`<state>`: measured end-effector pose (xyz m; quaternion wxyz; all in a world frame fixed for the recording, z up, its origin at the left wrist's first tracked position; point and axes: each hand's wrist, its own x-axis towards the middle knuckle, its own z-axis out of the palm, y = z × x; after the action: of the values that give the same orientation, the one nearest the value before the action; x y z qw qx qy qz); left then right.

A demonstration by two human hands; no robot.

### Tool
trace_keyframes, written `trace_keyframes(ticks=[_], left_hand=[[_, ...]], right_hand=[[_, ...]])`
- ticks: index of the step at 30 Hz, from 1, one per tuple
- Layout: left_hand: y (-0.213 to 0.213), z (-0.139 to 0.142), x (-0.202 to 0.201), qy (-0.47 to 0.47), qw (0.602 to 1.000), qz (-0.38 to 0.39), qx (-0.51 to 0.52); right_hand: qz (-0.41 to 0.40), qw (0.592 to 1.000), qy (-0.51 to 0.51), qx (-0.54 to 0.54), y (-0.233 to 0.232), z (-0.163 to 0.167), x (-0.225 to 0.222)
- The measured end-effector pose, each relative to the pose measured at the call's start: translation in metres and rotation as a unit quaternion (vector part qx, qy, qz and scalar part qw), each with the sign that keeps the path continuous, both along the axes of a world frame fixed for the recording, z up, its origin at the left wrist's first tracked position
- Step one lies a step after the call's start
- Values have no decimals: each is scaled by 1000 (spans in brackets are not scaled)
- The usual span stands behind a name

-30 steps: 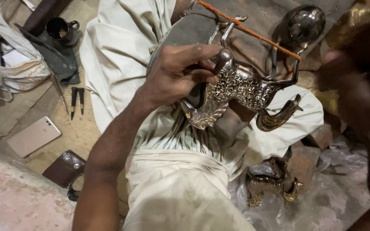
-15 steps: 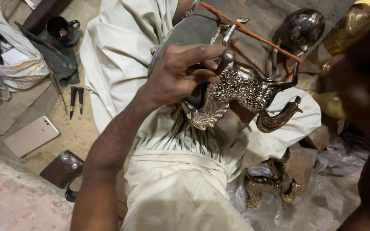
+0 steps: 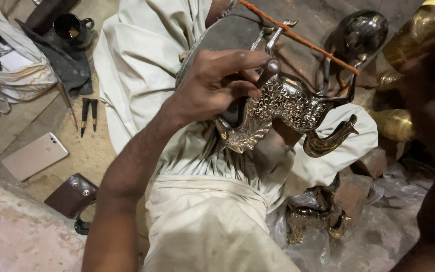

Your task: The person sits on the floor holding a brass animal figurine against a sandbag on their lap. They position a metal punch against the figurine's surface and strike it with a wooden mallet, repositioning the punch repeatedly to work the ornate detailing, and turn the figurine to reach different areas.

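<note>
Around the lap, many small things lie on the sandy floor. At the upper left of the frame a dark cup (image 3: 71, 27) stands on a grey cloth (image 3: 64, 60), with a pale cloth bag (image 3: 13, 75) beside it. Two small dark punches (image 3: 89, 115) lie just right of the cloth, and below them a pale gold phone (image 3: 34, 156) lies flat. A brown leather wallet (image 3: 70, 195) rests near the lower left, close to the forearm. At the upper right a dark round metal pot (image 3: 364, 32) and brass vessels (image 3: 396, 123) stand well apart from the phone. Lower right of centre, a second small ornate metal figure (image 3: 310, 219) sits on crumpled clear plastic (image 3: 378, 231).

The left hand (image 3: 212, 88) reaches in from the lower left, its forearm slanting up across the white garment (image 3: 202, 221). Its fingers are curled closed around a short tool handle (image 3: 269, 70), thumb on top, with the tool's end pressed to the engraved silver animal figure (image 3: 283, 108). That figure lies on its side at the centre of the frame, over the knee, legs pointing up, and a thin orange rod (image 3: 298, 35) crosses just above it. The right hand is only a dark blur at the right edge, so I cannot tell its grip.
</note>
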<state>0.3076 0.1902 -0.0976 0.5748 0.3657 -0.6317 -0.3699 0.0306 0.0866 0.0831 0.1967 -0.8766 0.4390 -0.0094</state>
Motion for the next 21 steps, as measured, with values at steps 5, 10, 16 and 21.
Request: trace_keyframes(ticks=[5,10,16,21], left_hand=[[1,-1,3,21,1000,-7,-3],[1,0,6,17,1000,-16,-11],[1,0,7,14,1000,-13,7],[-3,-6,1,14,1000,-10,1]], right_hand=[[-8,1000,-4,4,0,-2,3],[1,1000,-2,-2,1,-4,6],[8,1000,3,-3,0,-5,9],[6,1000,3,3,0,-5,11]])
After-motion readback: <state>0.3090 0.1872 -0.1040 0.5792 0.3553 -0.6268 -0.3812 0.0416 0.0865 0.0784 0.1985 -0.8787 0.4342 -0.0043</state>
